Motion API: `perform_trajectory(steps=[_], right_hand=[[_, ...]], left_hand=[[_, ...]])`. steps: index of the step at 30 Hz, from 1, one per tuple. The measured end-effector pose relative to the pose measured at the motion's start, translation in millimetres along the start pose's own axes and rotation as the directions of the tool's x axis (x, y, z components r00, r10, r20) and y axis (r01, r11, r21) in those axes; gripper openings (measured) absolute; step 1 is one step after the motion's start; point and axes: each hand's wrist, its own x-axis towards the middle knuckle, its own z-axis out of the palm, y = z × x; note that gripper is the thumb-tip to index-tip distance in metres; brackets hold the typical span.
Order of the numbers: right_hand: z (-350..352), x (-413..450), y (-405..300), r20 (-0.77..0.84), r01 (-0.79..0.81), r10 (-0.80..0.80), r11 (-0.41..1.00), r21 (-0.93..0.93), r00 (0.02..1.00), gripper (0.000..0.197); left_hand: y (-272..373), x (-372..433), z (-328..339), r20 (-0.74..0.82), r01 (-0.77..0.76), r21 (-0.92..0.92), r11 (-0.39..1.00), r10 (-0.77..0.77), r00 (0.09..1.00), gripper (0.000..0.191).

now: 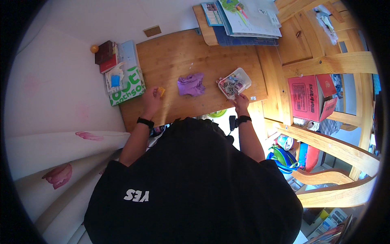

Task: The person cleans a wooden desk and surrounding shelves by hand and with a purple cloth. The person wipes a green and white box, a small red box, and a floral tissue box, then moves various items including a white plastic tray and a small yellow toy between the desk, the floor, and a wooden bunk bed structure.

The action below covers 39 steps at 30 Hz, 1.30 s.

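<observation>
My left hand (152,99) is over the left part of the wooden desk, its fingers closed on a small orange-yellow item (161,91) whose exact kind I cannot make out. A crumpled purple cloth (191,84) lies on the desk between my hands. To its right is a white plastic basket (244,76) filled with small odds and ends, some of them grey and looped. My right hand (242,103) is at the basket's near edge, fingertips by a small grey rounded piece (235,90). Whether they grip that piece or the rim is unclear.
Books (108,59) and a green-and-white tissue pack (129,87) stand left against the wall. Papers and folders (249,19) lie on a raised shelf at the back right. A wooden bed frame (329,64) with a red cardboard box (304,97) borders the desk's right side.
</observation>
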Motion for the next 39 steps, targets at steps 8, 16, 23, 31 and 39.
perform_trajectory(steps=[8, 16, 23, 31, 39], right_hand=[[-11.5, 42.6, 19.0, 0.291, -0.035, 0.066, 0.993, -0.112, 0.955, 0.014], [-5.8, 23.9, -9.4, 0.248, 0.000, 0.171, 0.822, -0.569, 0.953, 0.014], [28.1, -51.8, -62.9, 0.297, 0.174, 0.224, 0.446, -0.878, 0.928, 0.036], [110.8, -53.9, -28.6, 0.848, 0.861, -0.150, 0.085, -0.501, 0.508, 0.032], [157.1, -107.7, 17.4, 0.894, 0.814, 0.041, -0.434, -0.386, 0.446, 0.066]], left_hand=[[29.8, -13.3, -95.3, -0.364, -0.164, 0.302, 0.939, 0.272, 0.891, 0.014], [-36.7, -16.0, -131.2, -0.463, 0.022, 0.342, 0.939, 0.148, 0.874, 0.017], [-49.1, -13.1, -140.5, -0.519, 0.091, 0.302, 0.949, 0.083, 0.851, 0.022], [-79.3, -7.0, -160.0, -0.630, 0.252, 0.390, 0.886, 0.057, 0.775, 0.027], [-7.0, -2.7, -137.2, -0.611, 0.216, 0.420, 0.881, 0.099, 0.786, 0.045]])
